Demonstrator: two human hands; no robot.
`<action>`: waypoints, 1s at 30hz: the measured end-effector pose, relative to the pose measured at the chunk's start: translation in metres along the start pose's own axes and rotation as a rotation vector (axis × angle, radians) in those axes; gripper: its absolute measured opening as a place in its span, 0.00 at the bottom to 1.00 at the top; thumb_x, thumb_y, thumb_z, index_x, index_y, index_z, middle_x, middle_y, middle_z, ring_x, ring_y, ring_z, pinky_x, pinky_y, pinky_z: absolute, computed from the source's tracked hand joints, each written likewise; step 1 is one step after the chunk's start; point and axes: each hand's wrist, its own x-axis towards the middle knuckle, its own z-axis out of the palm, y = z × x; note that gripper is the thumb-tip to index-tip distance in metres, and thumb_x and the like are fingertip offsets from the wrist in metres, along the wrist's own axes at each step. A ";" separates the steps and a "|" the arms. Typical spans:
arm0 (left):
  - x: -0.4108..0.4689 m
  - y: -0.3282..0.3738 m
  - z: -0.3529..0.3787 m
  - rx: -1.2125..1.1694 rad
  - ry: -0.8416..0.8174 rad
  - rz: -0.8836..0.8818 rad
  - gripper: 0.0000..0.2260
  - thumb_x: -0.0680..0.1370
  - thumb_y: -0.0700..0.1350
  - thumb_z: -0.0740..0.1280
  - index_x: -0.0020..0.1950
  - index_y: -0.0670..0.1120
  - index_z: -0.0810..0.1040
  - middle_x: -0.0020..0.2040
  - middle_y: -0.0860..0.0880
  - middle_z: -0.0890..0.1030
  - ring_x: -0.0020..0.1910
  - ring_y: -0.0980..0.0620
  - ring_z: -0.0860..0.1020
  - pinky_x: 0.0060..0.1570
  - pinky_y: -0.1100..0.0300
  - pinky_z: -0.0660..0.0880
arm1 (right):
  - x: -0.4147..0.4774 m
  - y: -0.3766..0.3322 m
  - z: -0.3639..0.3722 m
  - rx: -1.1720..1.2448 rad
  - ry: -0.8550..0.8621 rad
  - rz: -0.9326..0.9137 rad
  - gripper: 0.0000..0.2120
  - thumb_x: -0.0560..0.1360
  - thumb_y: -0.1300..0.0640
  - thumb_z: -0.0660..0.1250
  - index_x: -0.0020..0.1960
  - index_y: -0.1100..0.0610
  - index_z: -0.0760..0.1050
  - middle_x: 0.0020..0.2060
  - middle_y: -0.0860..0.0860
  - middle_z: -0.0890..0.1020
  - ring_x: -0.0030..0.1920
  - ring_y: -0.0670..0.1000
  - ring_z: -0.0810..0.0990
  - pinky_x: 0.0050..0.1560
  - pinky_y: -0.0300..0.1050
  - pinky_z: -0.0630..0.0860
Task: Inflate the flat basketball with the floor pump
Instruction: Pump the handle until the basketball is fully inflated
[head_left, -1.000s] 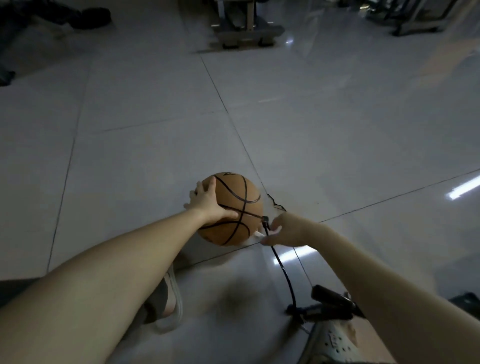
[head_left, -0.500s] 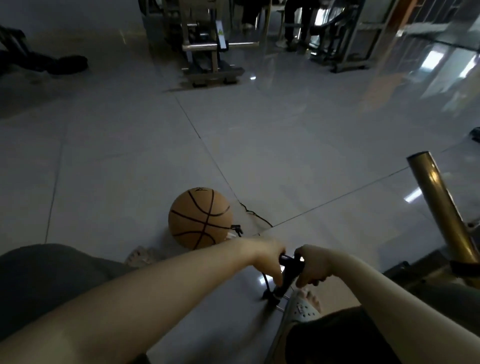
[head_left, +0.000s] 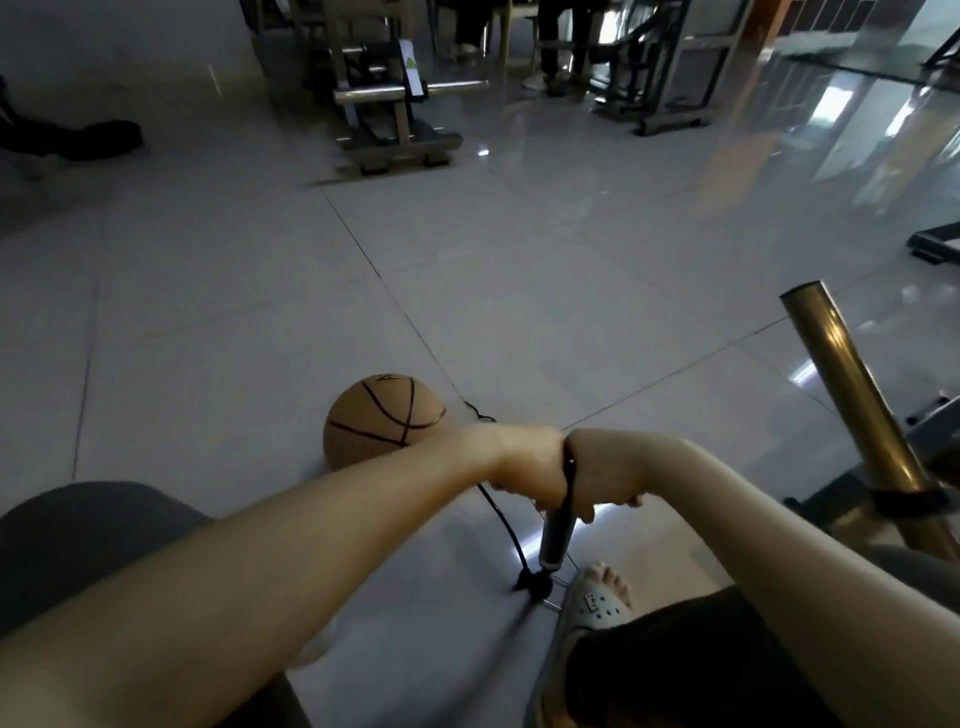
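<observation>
Floor pump (head_left: 556, 535): stands on tiled floor (head_left: 260, 312), sandal (head_left: 592, 608) just right of base. Left hand (head_left: 524, 462), right hand (head_left: 605, 473): each grip clenched round pump handle, knuckles touching. Basketball (head_left: 379, 421): on floor, beyond-left of pump; marking unreadable.

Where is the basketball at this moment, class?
In the head view the basketball lies on the tiled floor, left of centre, just beyond the left forearm and left of the floor pump.

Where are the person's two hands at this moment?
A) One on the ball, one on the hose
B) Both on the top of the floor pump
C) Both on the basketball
B: the left hand and right hand grip the top of the floor pump; the basketball lies untouched.
</observation>
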 end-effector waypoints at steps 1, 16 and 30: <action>0.008 -0.004 0.014 0.019 0.038 0.031 0.04 0.75 0.43 0.72 0.43 0.44 0.81 0.34 0.48 0.76 0.32 0.48 0.76 0.31 0.58 0.72 | 0.011 0.006 0.012 0.023 0.010 0.016 0.13 0.65 0.62 0.72 0.50 0.60 0.82 0.29 0.54 0.74 0.23 0.50 0.70 0.28 0.42 0.71; 0.072 -0.026 0.093 0.036 0.120 0.043 0.04 0.74 0.44 0.70 0.43 0.46 0.76 0.32 0.49 0.72 0.35 0.46 0.76 0.33 0.58 0.71 | 0.085 0.048 0.082 -0.023 0.090 0.053 0.12 0.68 0.53 0.75 0.50 0.54 0.81 0.48 0.54 0.84 0.48 0.53 0.82 0.47 0.43 0.76; -0.007 0.010 -0.053 -0.013 0.121 0.123 0.03 0.70 0.37 0.72 0.40 0.43 0.80 0.36 0.47 0.79 0.34 0.48 0.77 0.31 0.59 0.72 | -0.032 0.007 -0.036 0.209 0.201 -0.055 0.13 0.65 0.54 0.78 0.47 0.57 0.82 0.31 0.55 0.71 0.24 0.51 0.66 0.25 0.40 0.65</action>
